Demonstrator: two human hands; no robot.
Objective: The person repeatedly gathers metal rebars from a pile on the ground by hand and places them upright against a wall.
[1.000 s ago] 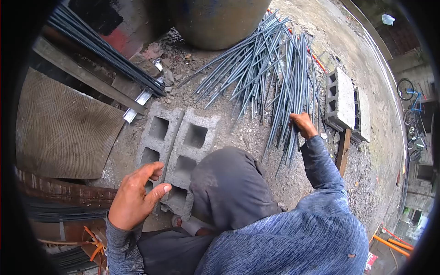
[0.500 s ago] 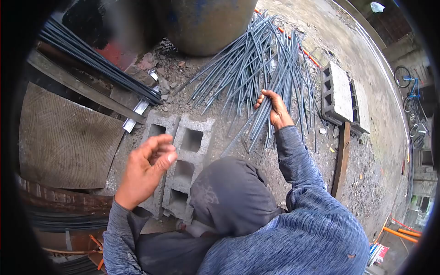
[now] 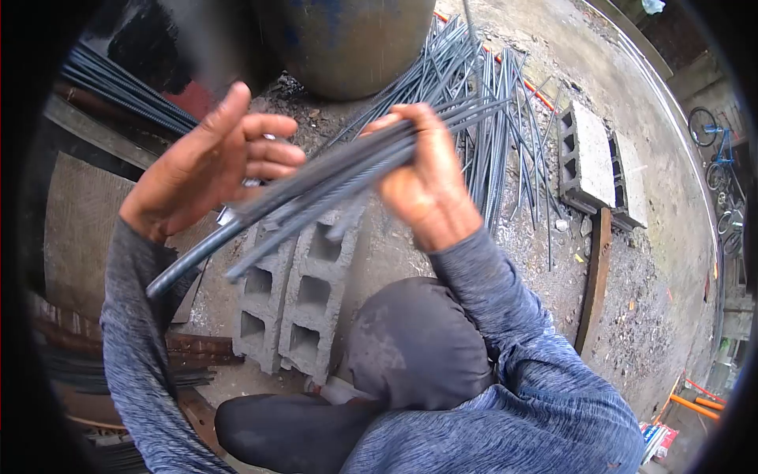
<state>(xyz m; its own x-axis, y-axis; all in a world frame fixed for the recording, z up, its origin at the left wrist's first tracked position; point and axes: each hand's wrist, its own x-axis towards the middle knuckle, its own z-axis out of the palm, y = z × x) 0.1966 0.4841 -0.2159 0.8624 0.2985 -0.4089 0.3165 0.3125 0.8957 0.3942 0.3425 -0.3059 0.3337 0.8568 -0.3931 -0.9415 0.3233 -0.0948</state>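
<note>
1. Steel rods (image 3: 316, 186) were in the right hand (image 3: 426, 174), a bundle held in the air above the ground, slanting from upper right down to lower left.
2. The right hand was clamped around the bundle towards its upper end; motion blurred part of the grip.
3. The left hand (image 3: 205, 166) was apart, its fingers spread and thumb raised, just beside the bundle; whether it touched the rods could not be told.
4. Two hollow blocks (image 3: 309, 318) lay side by side on the ground, partly behind the bundle in view, with their cavities facing up.
5. A loose pile of rods (image 3: 496, 150) lay beyond the right hand, near a large rounded container (image 3: 355, 51).
6. Farther right, more concrete blocks (image 3: 591, 162) stood near a wooden strip (image 3: 596, 292).
</note>
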